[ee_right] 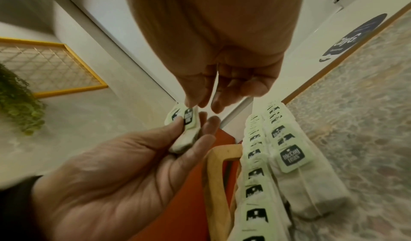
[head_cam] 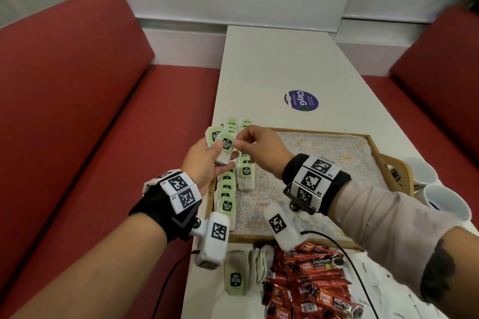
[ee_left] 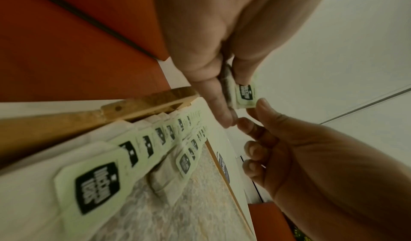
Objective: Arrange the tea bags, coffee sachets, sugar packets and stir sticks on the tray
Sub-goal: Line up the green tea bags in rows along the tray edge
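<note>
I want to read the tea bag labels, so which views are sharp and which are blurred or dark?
Head view: bright and fairly sharp; the label on the tea bags in the left hand is readable. Left wrist view: dim, motion-blurred, with stretched edges. Right wrist view: brighter, and the nearest label in the tray rows is readable though soft.

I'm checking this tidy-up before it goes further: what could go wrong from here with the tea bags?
1. The left hand holds several tea bags loosely while the right hand picks at one tag; the others could slip and drop.
2. The rows already laid on the tray lie directly below, so a falling bag or a low wrist could knock them askew.
3. The coffee sachets are piled at the table's near end and might get swept off by a forearm.
</note>
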### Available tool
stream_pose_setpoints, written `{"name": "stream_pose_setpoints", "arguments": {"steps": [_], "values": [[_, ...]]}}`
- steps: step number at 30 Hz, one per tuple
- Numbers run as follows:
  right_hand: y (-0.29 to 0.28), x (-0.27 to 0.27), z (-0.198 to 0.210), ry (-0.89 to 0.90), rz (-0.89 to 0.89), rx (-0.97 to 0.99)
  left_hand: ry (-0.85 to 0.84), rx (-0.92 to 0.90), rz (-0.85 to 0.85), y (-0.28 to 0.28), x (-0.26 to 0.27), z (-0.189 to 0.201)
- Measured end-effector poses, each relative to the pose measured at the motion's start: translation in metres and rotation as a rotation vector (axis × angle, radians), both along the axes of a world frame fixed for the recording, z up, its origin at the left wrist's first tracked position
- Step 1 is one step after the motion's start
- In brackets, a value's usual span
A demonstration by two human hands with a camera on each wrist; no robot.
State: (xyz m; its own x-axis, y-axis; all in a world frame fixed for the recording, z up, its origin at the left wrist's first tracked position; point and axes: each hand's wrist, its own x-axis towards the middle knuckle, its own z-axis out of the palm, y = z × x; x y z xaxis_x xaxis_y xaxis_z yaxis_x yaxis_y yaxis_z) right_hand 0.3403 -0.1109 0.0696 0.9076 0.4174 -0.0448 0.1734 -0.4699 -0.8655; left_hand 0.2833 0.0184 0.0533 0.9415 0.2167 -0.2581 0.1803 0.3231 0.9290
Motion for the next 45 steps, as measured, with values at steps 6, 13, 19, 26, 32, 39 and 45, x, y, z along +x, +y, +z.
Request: {"name": "stream_pose_setpoints", "arguments": {"steps": [6, 13, 19, 26, 32, 39, 45], "values": [[-0.008, -0.003, 0.004, 0.053, 0.011, 0.086, 0.035, 0.062, -0.038, -0.003, -0.003, 0.001], [-0.023, -0.001, 0.005, 0.097, -0.001, 0.083, 0.065, 0.15, 0.033, 0.002, 0.001, 0.002], [-0.034, -0.008, -0.013, 0.192, 0.025, -0.086, 0.061, 0.16, 0.054, 0.003, 0.004, 0.001], [-0.034, -0.01, -0.03, 0.329, 0.111, -0.208, 0.066, 0.18, 0.044, 0.003, 0.004, -0.001], [-0.033, -0.008, -0.034, 0.359, 0.066, -0.256, 0.078, 0.186, 0.045, 0.003, 0.004, -0.001], [-0.027, -0.003, -0.037, 0.38, -0.013, -0.23, 0.081, 0.195, 0.04, 0.002, 0.003, -0.001], [-0.023, -0.001, -0.041, 0.39, -0.034, -0.26, 0.088, 0.195, 0.042, 0.002, 0.002, 0.0]]}}
